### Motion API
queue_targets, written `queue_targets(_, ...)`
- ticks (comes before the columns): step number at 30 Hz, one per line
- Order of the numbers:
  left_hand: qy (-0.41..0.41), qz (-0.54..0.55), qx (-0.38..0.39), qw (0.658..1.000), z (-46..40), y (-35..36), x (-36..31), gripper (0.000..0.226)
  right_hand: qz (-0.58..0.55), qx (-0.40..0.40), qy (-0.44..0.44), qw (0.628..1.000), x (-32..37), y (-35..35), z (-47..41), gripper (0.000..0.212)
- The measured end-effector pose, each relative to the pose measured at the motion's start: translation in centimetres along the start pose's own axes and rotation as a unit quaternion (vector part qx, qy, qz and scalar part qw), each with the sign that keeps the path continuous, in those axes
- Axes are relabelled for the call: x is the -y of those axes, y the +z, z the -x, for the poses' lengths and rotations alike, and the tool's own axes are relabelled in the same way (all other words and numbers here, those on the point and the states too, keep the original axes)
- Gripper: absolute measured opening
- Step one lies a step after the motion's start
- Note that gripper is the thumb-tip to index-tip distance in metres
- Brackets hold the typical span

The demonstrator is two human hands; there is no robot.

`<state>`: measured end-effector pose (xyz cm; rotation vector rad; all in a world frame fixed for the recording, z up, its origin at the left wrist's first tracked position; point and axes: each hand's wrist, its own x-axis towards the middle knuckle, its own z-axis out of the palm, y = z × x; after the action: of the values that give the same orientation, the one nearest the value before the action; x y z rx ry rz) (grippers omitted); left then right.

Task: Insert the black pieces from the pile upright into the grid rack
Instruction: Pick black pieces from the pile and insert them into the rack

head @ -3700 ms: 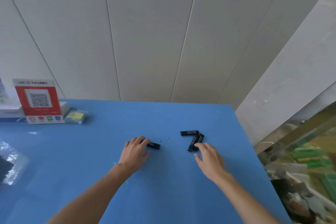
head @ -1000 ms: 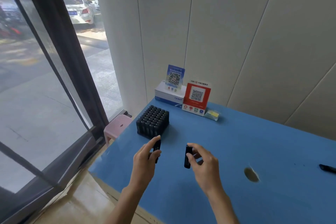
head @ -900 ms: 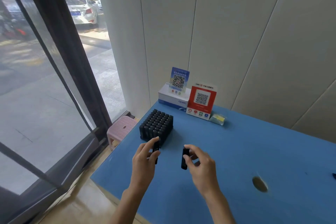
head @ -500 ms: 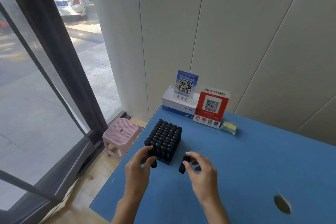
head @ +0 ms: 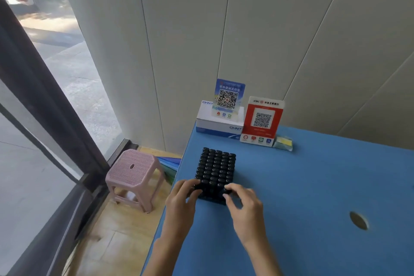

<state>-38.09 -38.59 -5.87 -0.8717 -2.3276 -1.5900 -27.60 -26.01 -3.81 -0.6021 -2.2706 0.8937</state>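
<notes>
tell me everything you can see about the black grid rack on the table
The rack is a black block, plastic by its look, packed with upright black pieces in five columns. It sits flat near the left edge of the blue table, before the QR signs. Both hands, left and right, meet its near row.

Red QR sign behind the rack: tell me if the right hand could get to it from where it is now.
Probably yes. The right hand is at the near right corner of the grid rack, and bare blue table runs from it to the red QR sign, with nothing standing between.
</notes>
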Motion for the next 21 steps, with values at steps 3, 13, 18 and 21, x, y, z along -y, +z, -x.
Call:
queue_targets(3,0.022,-0.009,0.018,1.0,-0.2,-0.1,0.8,0.037,0.012,-0.018,0.0,1.0,0.4,1.2,0.3,0.031)
queue_targets(13,0.076,-0.072,0.035,0.994,-1.2,0.1,2.2,0.043,0.07,-0.014,-0.009,0.997,0.6,3.6,0.6,0.03)
queue_targets(18,0.089,-0.081,0.043,0.992,-1.5,0.3,2.4,0.039,0.129,-0.036,-0.045,0.99,0.5,3.6,0.1,0.028)
queue_targets(21,0.082,-0.083,0.048,0.992,-1.5,0.6,2.6,0.034,0.141,-0.03,-0.052,0.988,0.5,3.7,0.0,0.03)
